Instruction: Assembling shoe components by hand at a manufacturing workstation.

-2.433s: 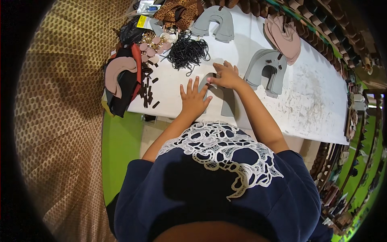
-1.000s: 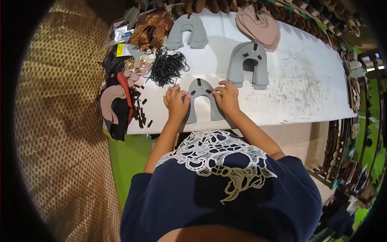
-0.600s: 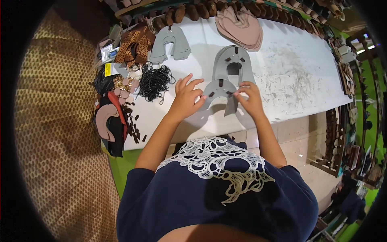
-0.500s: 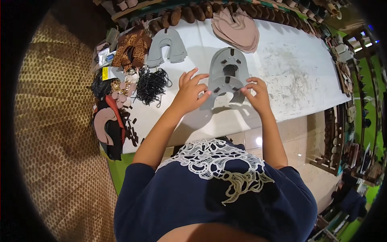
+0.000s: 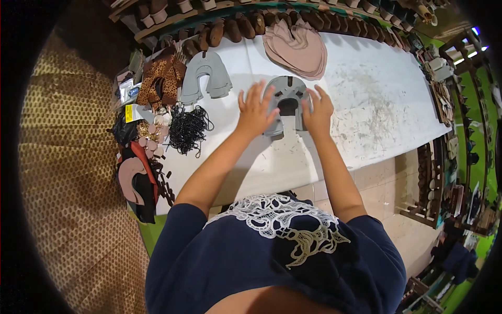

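Note:
A stack of grey, U-shaped shoe upper pieces (image 5: 290,82) lies on the white-covered table, curved end away from me. Small dark tabs show on its top piece, and a dark patch fills the inner curve. My left hand (image 5: 254,111) is over the stack's left side, fingers spread and partly covering that edge. On the opposite side my right hand (image 5: 318,112) is also open, its fingers stretched along the right edge. Neither hand is closed around anything. Whether the fingertips press on the pieces is hard to make out.
More grey pieces (image 5: 206,73) lie to the left, beside leopard-print pieces (image 5: 161,78) and a tangle of black cords (image 5: 189,128). Pink pieces (image 5: 300,52) are piled farther back. Brown shoe lasts (image 5: 246,26) line the far edge. A pink curved piece (image 5: 129,180) sits at the near left.
The grey piece that both hands held in front of the stack now lies on the stack. Both hands have moved away from me, fingers opened. The view has shifted slightly.

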Motion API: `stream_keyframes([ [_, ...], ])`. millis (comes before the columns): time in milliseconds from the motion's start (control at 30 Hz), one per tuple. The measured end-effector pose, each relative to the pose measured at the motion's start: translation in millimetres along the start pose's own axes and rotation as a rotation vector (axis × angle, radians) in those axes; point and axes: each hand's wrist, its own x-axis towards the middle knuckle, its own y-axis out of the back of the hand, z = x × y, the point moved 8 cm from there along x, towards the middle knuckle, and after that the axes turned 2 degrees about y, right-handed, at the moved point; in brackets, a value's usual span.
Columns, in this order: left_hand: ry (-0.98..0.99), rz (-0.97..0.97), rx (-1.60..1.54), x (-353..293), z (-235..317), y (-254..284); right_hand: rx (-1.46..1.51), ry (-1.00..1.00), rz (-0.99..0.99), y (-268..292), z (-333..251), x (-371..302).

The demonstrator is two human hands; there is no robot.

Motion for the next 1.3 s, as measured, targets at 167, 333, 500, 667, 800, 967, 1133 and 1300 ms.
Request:
stream_keyframes([
  [167,-0.158,-0.152,0.034,-14.7,24.6,-25.1,-0.210,0.121,-0.280,-33.5,-21.8,-17.5],
  [333,-0.079,-0.257,0.047,-17.9,17.2,-41.0,-0.250,0.056,-0.404,-49.4,-14.1,-21.1],
  [500,-0.107,-0.267,-0.101,-23.0,10.5,-32.3,-0.225,0.031,-0.342,-43.0,-20.6,-19.5],
  [667,0.012,-0.161,-0.129,-19.0,-43.4,21.9,-0.078,0.245,-0.103,-28.7,-75.9,-4.4],
  [800,0.290,-0.083,0.186,-23.1,-147.7,61.5,0.006,0.400,-0.258,-70.9,-139.8,17.5],
  [967,0.262,-0.088,0.496,-10.8,-216.3,93.3,-0.013,0.296,-0.458,-174.8,-138.4,39.4],
  [1133,0.120,-0.164,0.503,-6.3,-235.3,87.4,-0.071,0.278,-0.418,-210.5,-141.5,55.4],
  [1300,-0.023,-0.158,0.463,-14.7,-247.4,85.5,-0.189,0.340,-0.567,-225.2,-149.4,57.9],
])
